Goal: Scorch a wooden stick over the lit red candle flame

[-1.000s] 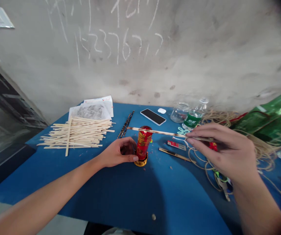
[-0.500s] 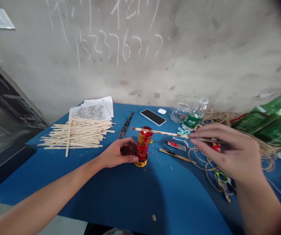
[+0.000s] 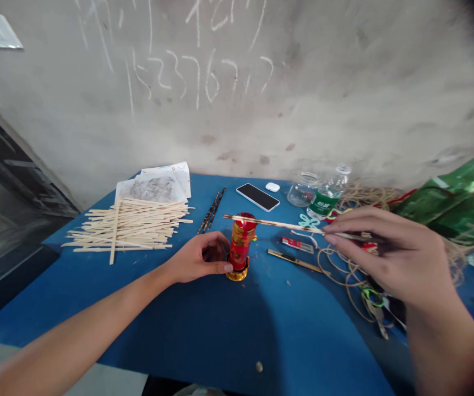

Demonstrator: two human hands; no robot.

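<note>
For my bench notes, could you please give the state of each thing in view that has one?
Red cylinder, upright
Left hand, holding red cylinder low
Held stick, dark-patched
Right hand, pinching held stick
Pale sticks, piled
Dark-marked sticks, lying together
Phone, screen dark
Clear jar, upright
Green-labelled bottle, upright
Twine, loosely tangled
Papers, overlapping

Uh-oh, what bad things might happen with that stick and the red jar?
The stick crosses the jar's top in this view and has dark, burnt-looking marks. No flame shows, but if the red jar is hot, the stick might catch fire or break.

The jar stands tall on a small base; a bump from the left hand there might tip it.

Loose string lies near the right hand and might snag.
</note>
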